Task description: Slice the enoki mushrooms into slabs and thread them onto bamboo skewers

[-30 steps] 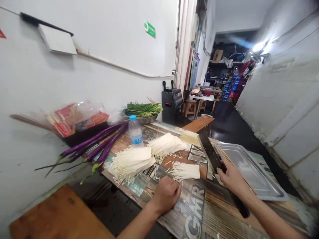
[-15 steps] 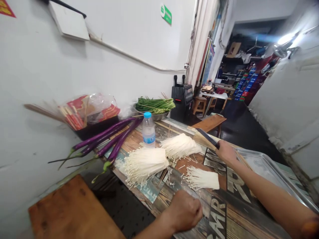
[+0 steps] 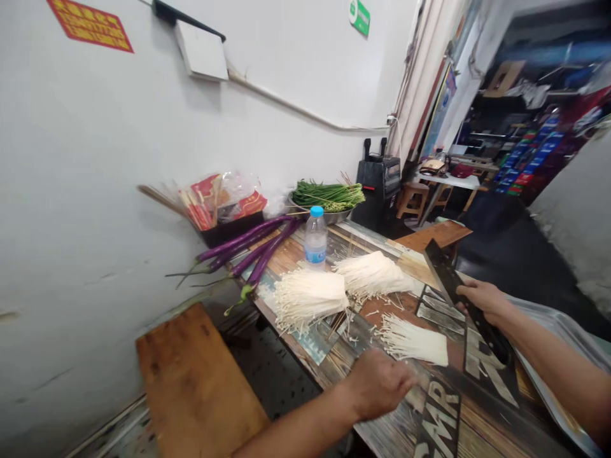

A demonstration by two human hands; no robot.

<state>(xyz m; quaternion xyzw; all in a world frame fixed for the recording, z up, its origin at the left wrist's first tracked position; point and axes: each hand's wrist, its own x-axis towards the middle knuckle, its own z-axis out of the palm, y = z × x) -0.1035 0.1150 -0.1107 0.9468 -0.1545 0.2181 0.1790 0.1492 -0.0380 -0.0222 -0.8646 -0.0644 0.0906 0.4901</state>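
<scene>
My right hand (image 3: pixel 484 304) grips a dark kitchen knife (image 3: pixel 442 270) over the right side of the table, its blade pointing up and away to the left. Curled closed, my left hand (image 3: pixel 382 385) is at the near edge of the table; whatever its fingers may hold is hidden. Just beyond it lies a small trimmed bunch of enoki mushrooms (image 3: pixel 415 340). Two larger piles of enoki, a left pile (image 3: pixel 312 299) and a far pile (image 3: pixel 375 273), lie behind, with thin skewers (image 3: pixel 338 324) partly under the left one.
A water bottle (image 3: pixel 316 240) stands behind the mushrooms. Purple eggplants (image 3: pixel 260 251) overhang the table's left edge, near a bowl of green stalks (image 3: pixel 327 194) and a black box of skewers (image 3: pixel 233 229). A metal tray (image 3: pixel 548 318) is at the right, a wooden bench (image 3: pixel 195 375) at lower left.
The view has swung left, so things appear farther right. My right hand has brought the knife nearer and turned it, showing more of the blade. My left hand stays closed near the small bunch.
</scene>
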